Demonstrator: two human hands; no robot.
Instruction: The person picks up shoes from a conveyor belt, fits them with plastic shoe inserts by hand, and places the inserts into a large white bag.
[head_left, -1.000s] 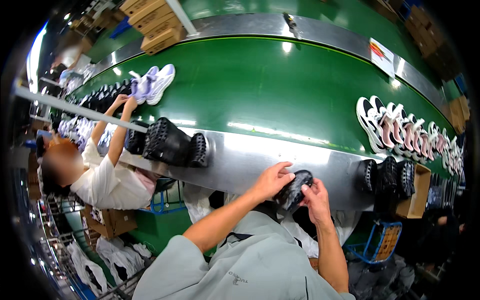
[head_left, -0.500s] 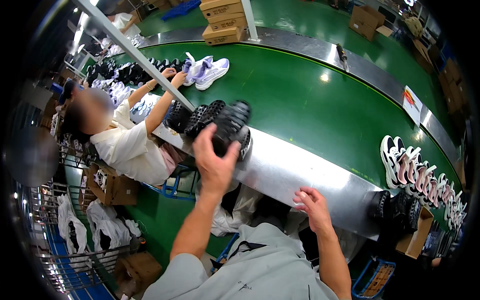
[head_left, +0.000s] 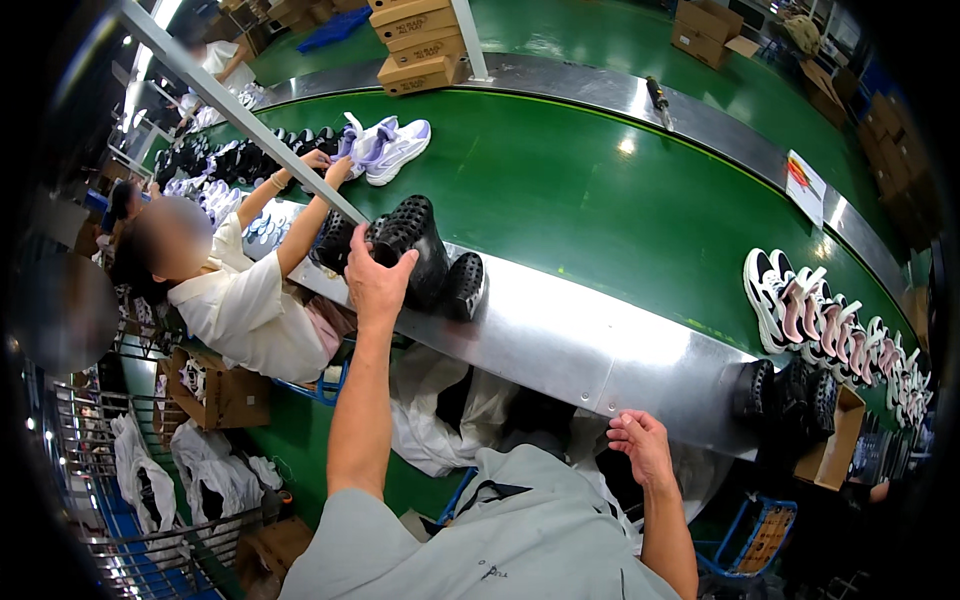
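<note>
My left hand (head_left: 377, 283) is stretched out to the left and grips a black shoe (head_left: 410, 228) by its lugged sole. It holds the shoe against a short row of black shoes (head_left: 452, 280) standing on the steel ledge (head_left: 570, 345) of the green conveyor belt (head_left: 600, 190). My right hand (head_left: 640, 448) hangs empty near the ledge's lower edge, fingers loosely curled.
A person in a white top (head_left: 245, 310) on my left handles white-and-lilac sneakers (head_left: 385, 148) on the belt. A row of white-and-pink sneakers (head_left: 830, 320) and more black shoes (head_left: 790, 395) lie at right. Cardboard boxes (head_left: 420, 40) stand beyond the belt. A metal bar (head_left: 240, 110) crosses overhead.
My left hand carried the black shoe from in front of me out to the left and set it against the row on the ledge. My right hand let go and dropped back.
</note>
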